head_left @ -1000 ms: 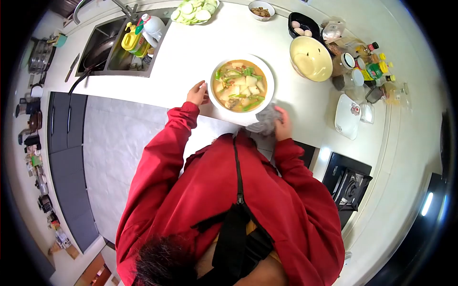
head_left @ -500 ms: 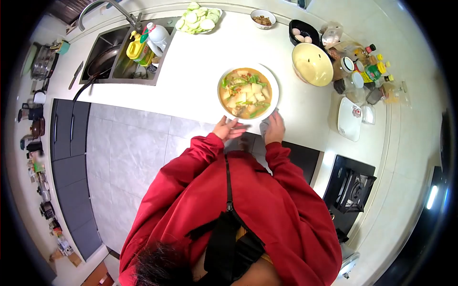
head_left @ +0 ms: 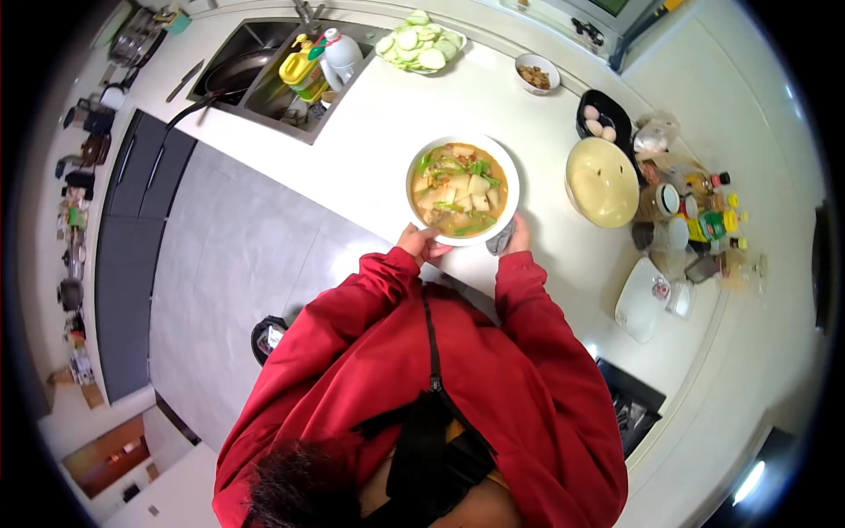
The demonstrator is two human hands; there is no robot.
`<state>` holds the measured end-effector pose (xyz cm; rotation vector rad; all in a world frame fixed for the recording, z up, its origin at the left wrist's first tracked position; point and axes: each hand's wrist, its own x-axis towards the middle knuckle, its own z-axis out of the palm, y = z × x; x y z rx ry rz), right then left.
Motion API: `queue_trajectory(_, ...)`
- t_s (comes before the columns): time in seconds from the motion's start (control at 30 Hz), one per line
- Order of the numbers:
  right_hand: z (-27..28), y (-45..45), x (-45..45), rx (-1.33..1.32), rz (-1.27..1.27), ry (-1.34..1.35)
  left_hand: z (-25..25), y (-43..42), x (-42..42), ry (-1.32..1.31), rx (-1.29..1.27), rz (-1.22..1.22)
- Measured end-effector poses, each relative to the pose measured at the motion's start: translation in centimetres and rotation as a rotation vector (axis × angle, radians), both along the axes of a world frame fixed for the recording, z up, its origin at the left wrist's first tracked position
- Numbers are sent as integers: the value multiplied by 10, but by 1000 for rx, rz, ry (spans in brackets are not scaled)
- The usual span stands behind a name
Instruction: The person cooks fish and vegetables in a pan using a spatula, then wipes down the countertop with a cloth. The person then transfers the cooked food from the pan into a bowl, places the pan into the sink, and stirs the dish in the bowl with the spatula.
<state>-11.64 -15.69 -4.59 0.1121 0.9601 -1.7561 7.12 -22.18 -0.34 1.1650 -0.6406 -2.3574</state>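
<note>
A white bowl [head_left: 512,174] filled with a stew of pale chunks, green pieces and reddish broth [head_left: 459,192] is at the counter's near edge. My left hand [head_left: 422,245] grips its lower left rim, thumb on top and fingers curled beneath. At the lower right side, my right hand [head_left: 519,236] is closed around a grey cloth [head_left: 501,239] that lies against the bowl. The fingers of the right hand are partly hidden. Whether the bowl's base touches the counter, I cannot tell.
A cream bowl [head_left: 602,183], a black tray of eggs [head_left: 600,123] and bottles [head_left: 711,220] stand right, near a white tray [head_left: 641,304]. Sliced vegetables [head_left: 421,44] and a small bowl [head_left: 538,75] are behind. The sink [head_left: 304,132] holds jugs and a pan; a knife [head_left: 185,81] lies beside it.
My view has turned, so the counter appears tilted. The left hand's fingers have gone from stretched out to gripping the bowl's rim. My right hand stays at the bowl with the cloth.
</note>
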Motion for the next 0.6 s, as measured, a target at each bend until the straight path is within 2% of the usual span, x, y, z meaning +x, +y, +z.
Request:
queue_trajectory(0.07, 1, -22, -8, 8, 36, -14, 13, -18, -4, -20, -1, 36)
queue_trajectory(0.17, 1, -47, -21, -42, -6, 120, 10, -36, -10, -8, 13, 87)
queue_trajectory(0.27, 11, -59, -38, 101, 38, 458, 9, -47, -19, -109, 3, 113)
queue_trajectory(0.3, 10, -59, -46, 98, 41, 459, 7, -49, -20, -109, 1, 117)
queue_trajectory(0.4, 9, -54, -68, 155, 114, 895, 10, -57, -22, -137, -17, 74)
queue_trajectory(0.43, 7, -49, -76, 155, 115, 896, 14, -59, -22, -137, -8, 38)
queue_trajectory(0.5, 6, -31, -85, 199, 104, 1110, 14, -63, -23, -138, 4, 2)
queue_trajectory(0.53, 6, -19, -84, 203, 107, 1110, 10, -66, -22, -109, -1, 3)
queue_trajectory(0.6, 16, 10, -76, 448, 242, 1814, 10, -68, -21, -80, 2, 1)
